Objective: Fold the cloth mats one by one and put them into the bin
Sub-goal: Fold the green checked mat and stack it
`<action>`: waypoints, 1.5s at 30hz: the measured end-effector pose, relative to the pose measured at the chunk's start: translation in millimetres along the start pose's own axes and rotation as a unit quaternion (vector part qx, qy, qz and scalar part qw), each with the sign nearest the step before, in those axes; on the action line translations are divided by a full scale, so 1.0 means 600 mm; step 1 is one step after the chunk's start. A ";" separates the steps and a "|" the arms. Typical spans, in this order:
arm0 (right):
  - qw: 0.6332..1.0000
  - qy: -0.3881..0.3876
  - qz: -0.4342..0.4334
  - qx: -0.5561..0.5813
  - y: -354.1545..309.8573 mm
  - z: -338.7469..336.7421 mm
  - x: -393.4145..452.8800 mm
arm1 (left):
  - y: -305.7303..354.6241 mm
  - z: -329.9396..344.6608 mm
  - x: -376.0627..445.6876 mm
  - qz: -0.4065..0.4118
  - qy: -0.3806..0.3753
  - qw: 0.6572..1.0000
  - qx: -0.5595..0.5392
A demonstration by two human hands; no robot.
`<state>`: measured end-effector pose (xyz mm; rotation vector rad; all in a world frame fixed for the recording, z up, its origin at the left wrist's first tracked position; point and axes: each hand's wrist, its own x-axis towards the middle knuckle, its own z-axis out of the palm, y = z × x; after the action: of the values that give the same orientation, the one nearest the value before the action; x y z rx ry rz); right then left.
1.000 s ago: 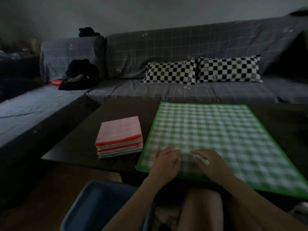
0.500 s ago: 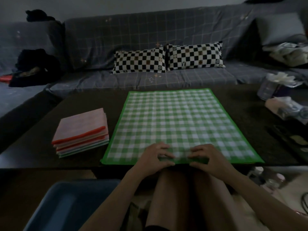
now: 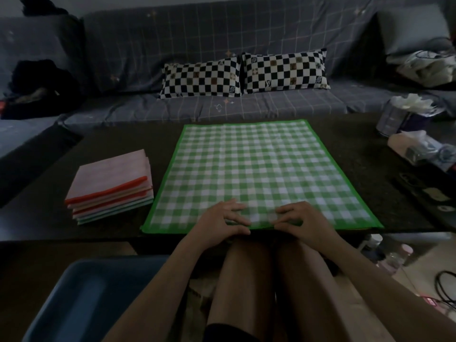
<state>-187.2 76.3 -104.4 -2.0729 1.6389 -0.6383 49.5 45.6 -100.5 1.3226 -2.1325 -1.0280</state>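
Left of the green checked mat (image 3: 259, 174) lies a stack of folded mats (image 3: 111, 183); the blue bin (image 3: 81, 299) stands below it. The left hand (image 3: 217, 225) and the right hand (image 3: 306, 223) pinch the mat's near edge with curled fingers.

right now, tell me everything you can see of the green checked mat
The green checked mat is a thin rectangular cloth in green and white gingham with a solid bright green border. It lies unfolded and flat on the dark table, its near edge along the table's front edge. The left hand and right hand rest on its near edge with fingers curled, seeming to pinch the cloth. A stack of folded mats sits apart to its left.
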 end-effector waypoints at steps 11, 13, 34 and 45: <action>0.998 0.032 0.040 -0.027 -0.030 -0.004 0.013 | 0.017 -0.021 0.007 -0.021 -0.026 0.999 0.001; 0.998 0.030 0.051 -0.027 -0.033 -0.008 0.015 | 0.030 -0.030 0.007 -0.007 -0.022 0.999 0.035; 0.990 0.052 -0.027 -0.130 -0.118 -0.189 0.116 | 0.157 -0.177 0.095 0.045 0.057 0.976 0.205; 0.981 0.088 0.054 -0.163 -0.014 -0.081 0.280 | 0.033 -0.104 0.230 -0.027 0.155 0.947 0.281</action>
<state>-175.4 -88.0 -44.5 -2.1809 2.0600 -0.5589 17.8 -94.5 -48.9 1.6683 -2.2222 -0.1899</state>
